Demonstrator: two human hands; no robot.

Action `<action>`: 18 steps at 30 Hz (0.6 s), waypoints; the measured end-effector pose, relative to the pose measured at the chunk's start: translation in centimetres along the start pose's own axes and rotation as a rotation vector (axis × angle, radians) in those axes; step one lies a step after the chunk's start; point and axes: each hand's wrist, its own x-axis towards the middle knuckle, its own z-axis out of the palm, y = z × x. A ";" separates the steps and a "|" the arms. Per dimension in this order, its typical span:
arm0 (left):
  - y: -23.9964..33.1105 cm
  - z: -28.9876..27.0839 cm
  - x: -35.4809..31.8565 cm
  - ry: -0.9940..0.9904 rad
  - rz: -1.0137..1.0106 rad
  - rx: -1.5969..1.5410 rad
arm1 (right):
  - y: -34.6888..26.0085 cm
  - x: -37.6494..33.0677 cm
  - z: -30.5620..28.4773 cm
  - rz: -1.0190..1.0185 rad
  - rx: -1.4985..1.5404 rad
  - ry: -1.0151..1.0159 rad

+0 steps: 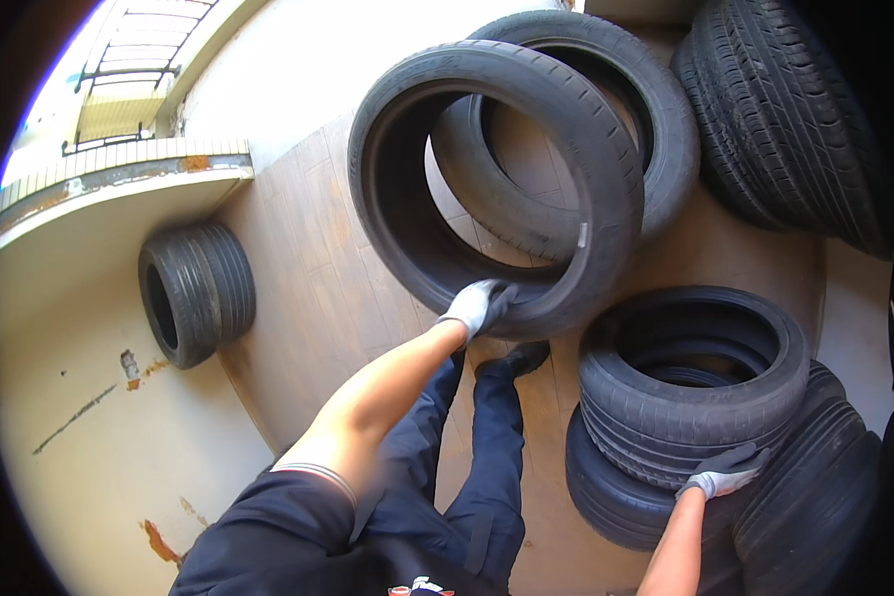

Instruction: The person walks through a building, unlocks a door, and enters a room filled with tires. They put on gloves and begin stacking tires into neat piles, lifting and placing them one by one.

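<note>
My left hand (481, 305), in a grey-and-white work glove, grips the near inner edge of a black tyre (616, 209), fingers hooked over the bead. That tyre is tilted up in front of me. Behind it, partly covered, is another tyre (670, 109). My right hand (727, 471), gloved alike, lies against the lower tread of the upper tyre (690, 417) in a stack at my right. Its fingers look stretched out along the rubber. Under that tyre lies a lower tyre (606, 502).
Large tyres (765, 109) stand at the far right, and more tyres (815, 487) lean beside the near-right stack. At the left, a pair of tyres (197, 293) rests by the scuffed wall (89, 348). My shoe (528, 358) is on the brown tiled floor (318, 248).
</note>
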 end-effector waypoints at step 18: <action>10.1 -8.6 0.0 0.224 -0.014 -1.934 | -0.7 -0.7 -0.3 0.046 -0.086 0.009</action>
